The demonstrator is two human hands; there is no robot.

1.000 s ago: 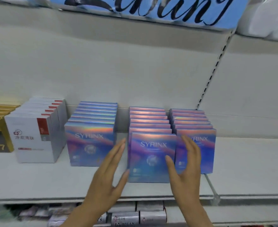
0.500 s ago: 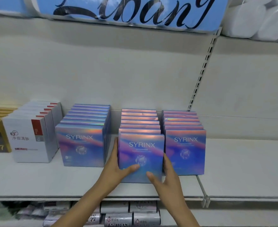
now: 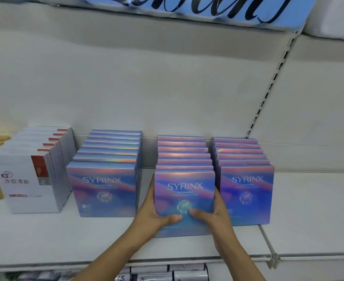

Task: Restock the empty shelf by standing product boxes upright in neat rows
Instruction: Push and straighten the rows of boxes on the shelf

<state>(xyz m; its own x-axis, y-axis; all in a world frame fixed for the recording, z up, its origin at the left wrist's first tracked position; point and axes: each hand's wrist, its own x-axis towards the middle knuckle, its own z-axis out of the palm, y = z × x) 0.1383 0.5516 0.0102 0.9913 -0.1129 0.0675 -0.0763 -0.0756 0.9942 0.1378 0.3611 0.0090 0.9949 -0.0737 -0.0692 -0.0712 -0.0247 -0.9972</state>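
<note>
The white shelf point(image 3: 309, 209) is being filled with three upright rows of SYRINX boxes; white boxes point(image 3: 28, 179) are being kept at far left. The middle row point(image 3: 184, 157) is now being clasped at both sides, where a second ago it was only being approached. Its front box point(image 3: 184, 191) is being gripped by the left hand point(image 3: 152, 214) and right hand point(image 3: 215, 213), thumbs curled onto its face.

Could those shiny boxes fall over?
Maybe. Both hands, left hand and right hand, squeeze the front box of the middle row. If pushed crooked, it could bump the right row, which sits very close. That box also sticks out nearest the shelf edge, so a slip might tip it off.
</note>
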